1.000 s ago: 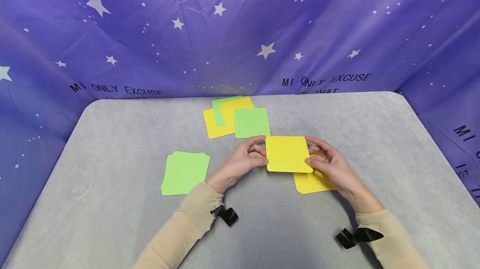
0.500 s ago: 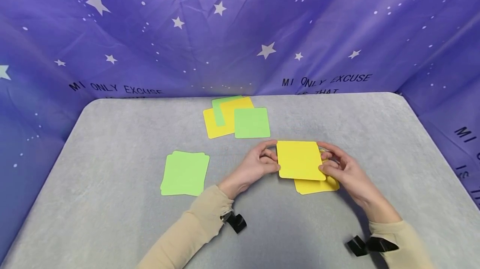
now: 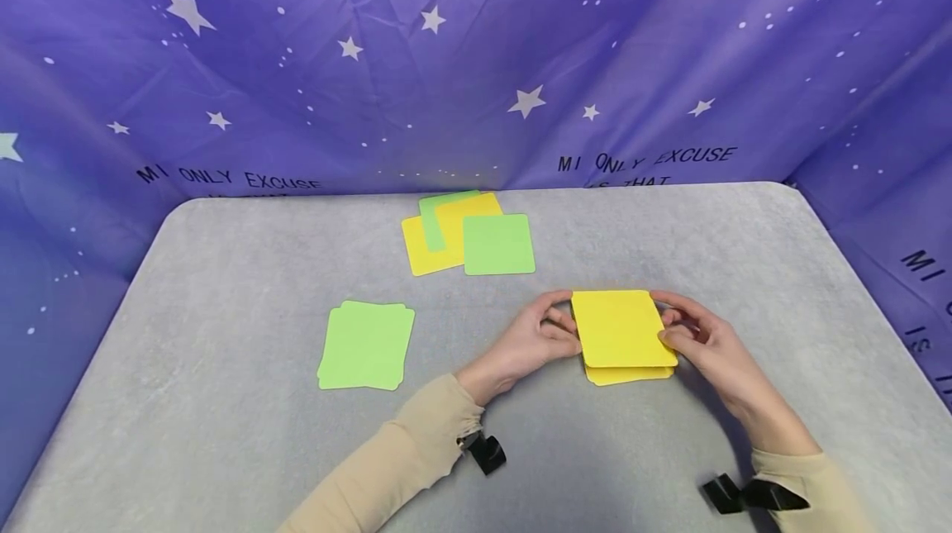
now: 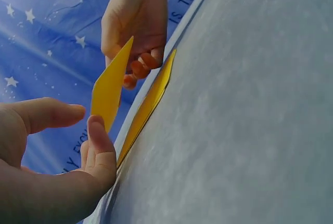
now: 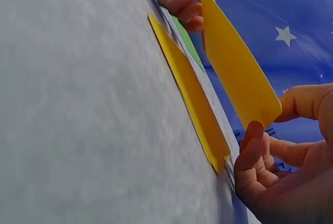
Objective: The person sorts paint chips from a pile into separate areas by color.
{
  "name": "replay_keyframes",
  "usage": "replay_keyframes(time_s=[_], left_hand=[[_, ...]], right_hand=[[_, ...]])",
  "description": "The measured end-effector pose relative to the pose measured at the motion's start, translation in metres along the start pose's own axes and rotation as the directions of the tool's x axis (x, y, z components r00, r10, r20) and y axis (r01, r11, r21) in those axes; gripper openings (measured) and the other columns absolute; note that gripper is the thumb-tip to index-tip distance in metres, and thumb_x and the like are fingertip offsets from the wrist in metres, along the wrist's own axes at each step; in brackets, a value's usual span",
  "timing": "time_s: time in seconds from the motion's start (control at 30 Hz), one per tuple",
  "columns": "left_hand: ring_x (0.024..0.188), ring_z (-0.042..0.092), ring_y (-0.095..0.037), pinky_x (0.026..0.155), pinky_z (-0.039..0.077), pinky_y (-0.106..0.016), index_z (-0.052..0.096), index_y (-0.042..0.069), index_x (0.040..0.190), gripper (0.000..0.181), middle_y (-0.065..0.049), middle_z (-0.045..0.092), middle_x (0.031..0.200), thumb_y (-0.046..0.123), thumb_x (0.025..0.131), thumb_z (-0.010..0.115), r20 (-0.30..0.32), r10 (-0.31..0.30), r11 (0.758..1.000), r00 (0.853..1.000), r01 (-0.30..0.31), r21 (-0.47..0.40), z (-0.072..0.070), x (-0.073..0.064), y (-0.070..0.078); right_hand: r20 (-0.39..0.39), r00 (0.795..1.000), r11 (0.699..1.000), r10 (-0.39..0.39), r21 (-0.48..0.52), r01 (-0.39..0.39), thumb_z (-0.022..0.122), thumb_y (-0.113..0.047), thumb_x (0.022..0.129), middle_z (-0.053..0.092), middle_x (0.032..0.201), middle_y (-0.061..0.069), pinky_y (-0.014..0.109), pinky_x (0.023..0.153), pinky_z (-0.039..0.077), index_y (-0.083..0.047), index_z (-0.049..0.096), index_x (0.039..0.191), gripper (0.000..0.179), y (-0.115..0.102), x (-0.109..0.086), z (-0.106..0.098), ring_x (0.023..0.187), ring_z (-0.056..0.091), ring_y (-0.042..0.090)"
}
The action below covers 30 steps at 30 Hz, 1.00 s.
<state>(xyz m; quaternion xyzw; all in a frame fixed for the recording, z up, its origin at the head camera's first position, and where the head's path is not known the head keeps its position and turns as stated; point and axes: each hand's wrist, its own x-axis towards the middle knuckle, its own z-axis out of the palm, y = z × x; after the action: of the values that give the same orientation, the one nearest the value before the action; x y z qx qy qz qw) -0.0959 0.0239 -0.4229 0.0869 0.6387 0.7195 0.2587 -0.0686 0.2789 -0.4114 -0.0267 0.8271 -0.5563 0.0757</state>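
A yellow square card is held level between both hands, in the head view right of centre. My left hand pinches its left edge with thumb and fingers; my right hand grips the right edge the same way. Beneath it lies a small pile of yellow cards, mostly covered in the head view. Both wrist views show a gap between the held card and the yellow pile on the table.
To the left lies a pile of green cards, its corners fanned slightly. Toward the back, a green card and overlapping yellow cards lie loosely spread. The grey tabletop ends at a purple star-patterned cloth.
Both hands have carried the yellow card to the right and nearer the body, from left of the yellow pile to over it. The other cards have stayed put.
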Motion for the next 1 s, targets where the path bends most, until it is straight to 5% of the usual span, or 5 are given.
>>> replay_keyframes(time_s=[0.27,0.47,1.0], left_hand=[[0.088,0.065,-0.024,0.080,0.054,-0.028,0.044,-0.003,0.138,0.052,-0.014,0.061,0.102,-0.007,0.089,0.059,0.079,-0.038,0.999,0.996,0.035,0.037,-0.003,-0.005,0.003],[0.086,0.065,-0.023,0.079,0.055,-0.030,0.050,-0.005,0.129,0.036,-0.018,0.061,0.100,-0.006,0.094,0.053,0.099,-0.022,0.999,0.995,0.017,0.048,-0.013,-0.010,0.003],[0.088,0.066,-0.022,0.080,0.055,-0.032,0.046,-0.008,0.128,0.032,-0.020,0.062,0.100,-0.002,0.097,0.051,0.025,0.017,0.997,1.000,-0.019,0.076,-0.046,-0.019,0.013]], right_hand=[[-0.078,0.996,0.986,-0.045,-0.161,0.032,0.055,-0.005,0.098,0.053,0.104,0.001,0.017,0.065,0.045,0.008,0.045,0.134,0.040,0.011,-0.008,-0.014,0.089,0.050,0.004],[-0.071,0.996,0.983,-0.048,-0.179,0.035,0.053,-0.010,0.100,0.055,0.108,0.006,0.014,0.070,0.046,0.008,0.047,0.133,0.038,0.011,-0.011,-0.017,0.092,0.052,0.002],[-0.018,0.998,0.979,-0.059,-0.196,0.054,0.051,-0.014,0.101,0.053,0.115,0.016,0.015,0.072,0.046,0.005,0.046,0.135,0.039,-0.004,0.008,-0.009,0.095,0.051,0.005]])
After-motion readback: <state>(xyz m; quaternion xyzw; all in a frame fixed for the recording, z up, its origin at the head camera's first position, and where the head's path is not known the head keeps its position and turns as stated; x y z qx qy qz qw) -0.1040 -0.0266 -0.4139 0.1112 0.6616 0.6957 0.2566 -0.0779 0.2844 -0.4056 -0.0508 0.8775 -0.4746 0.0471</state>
